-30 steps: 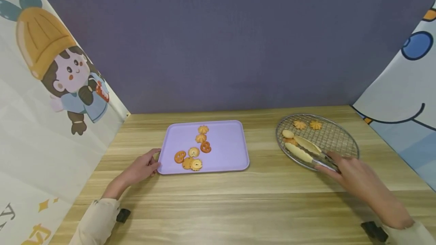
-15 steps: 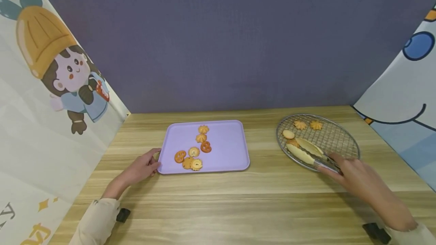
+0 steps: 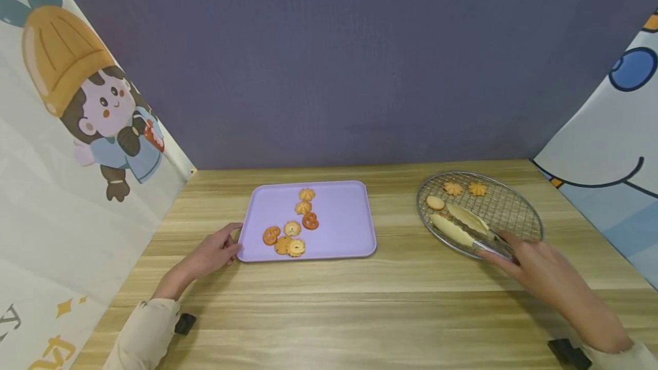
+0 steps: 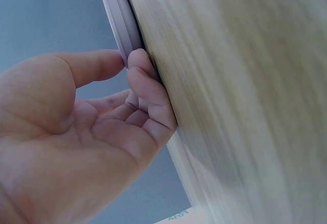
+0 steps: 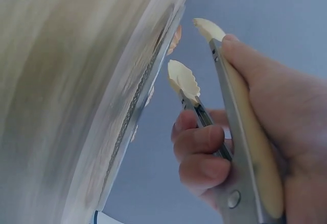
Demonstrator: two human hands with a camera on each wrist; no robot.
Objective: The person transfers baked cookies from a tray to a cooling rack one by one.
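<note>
At the left edge of a lilac tray (image 3: pixel 344 210), my left hand (image 3: pixel 212 254) pinches the corner; the left wrist view has the thumb and fingertips at the tray rim (image 4: pixel 118 17). My right hand (image 3: pixel 537 267) grips metal tongs with cream tips (image 3: pixel 452 229) over a round wire rack (image 3: pixel 509 210). In the right wrist view the tong tips (image 5: pixel 185 81) stand apart, with nothing visible between them. A cookie near the tips in the head view is mostly hidden by them. Beside it lies a round pale cookie (image 3: pixel 435 202). Two flower-shaped cookies (image 3: pixel 477 188) lie farther back.
On the tray are two pretzels (image 3: pixel 311 221) and several cookies (image 3: pixel 304 208). Tray and rack stand apart on a wooden table (image 3: pixel 334 307). Behind them rises a dark purple-grey wall (image 3: pixel 329 73), and printed panels (image 3: pixel 41 187) flank both sides.
The tongs have shifted slightly over the rack, and the cookie by their tips has gone from partly visible to mostly covered. My left hand and the tray stay in place.
</note>
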